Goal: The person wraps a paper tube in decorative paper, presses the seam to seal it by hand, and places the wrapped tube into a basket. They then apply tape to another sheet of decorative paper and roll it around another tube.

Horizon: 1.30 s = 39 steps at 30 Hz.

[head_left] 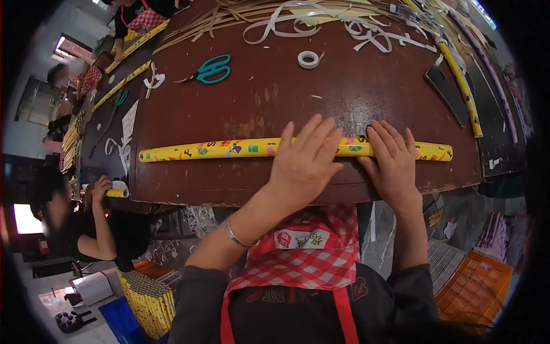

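Observation:
A long yellow tube (229, 149) with a colourful printed pattern lies across the brown table (195, 117), near its front edge. My left hand (302, 166) rests flat over the tube's middle, fingers stretched out and pointing away from me. Further right, my right hand (395, 160) lies on the same tube, its fingers also extended. Neither hand is wrapped around it. Beyond the tube are teal-handled scissors (214, 71) with dark blades and a roll of white tape (302, 59).
White strips (275, 28) and brown strips (195, 28) lie along the far side. A dark flat object (447, 96) and another yellow tube (461, 86) are at right. On the left, a co-worker (109, 235) holds a yellow tube. An orange crate (475, 286) stands below right.

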Motion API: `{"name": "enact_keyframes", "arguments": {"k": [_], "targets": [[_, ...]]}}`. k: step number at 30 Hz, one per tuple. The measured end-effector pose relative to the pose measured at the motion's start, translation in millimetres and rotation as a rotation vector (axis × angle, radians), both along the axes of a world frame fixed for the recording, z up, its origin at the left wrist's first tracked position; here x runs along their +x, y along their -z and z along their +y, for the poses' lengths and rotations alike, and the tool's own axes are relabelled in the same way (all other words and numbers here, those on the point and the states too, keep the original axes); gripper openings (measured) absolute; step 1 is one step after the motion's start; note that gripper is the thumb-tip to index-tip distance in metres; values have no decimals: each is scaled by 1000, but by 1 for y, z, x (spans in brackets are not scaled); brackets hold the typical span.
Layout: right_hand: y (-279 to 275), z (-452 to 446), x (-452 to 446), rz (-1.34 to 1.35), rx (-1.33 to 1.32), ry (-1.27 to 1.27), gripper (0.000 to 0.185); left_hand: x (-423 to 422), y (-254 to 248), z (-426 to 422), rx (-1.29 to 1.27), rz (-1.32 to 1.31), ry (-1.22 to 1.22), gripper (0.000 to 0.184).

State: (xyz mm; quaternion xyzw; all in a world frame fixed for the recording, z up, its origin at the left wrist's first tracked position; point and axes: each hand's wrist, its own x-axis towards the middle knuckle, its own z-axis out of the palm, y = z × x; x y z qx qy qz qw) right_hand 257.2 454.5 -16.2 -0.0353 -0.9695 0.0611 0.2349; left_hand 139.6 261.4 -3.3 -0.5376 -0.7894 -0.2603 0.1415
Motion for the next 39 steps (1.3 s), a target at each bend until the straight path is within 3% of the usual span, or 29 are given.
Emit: {"name": "enact_keyframes", "arguments": {"k": [5,14,20,29,39], "targets": [[-1,2,0,-30,1,11,54,13,13,17,-124,-9,-29,69],[-1,2,0,-58,11,25,55,9,6,-42,-196,-32,-187,71],[1,1,1,-7,-20,14,54,-9,4,-88,-276,67,-419,62],[-4,-10,-1,-102,71,86,60,-14,10,-103,-242,80,-456,57],[-6,-79,-57,-142,44,-178,64,-12,12,-101,-190,68,-463,59]]}}
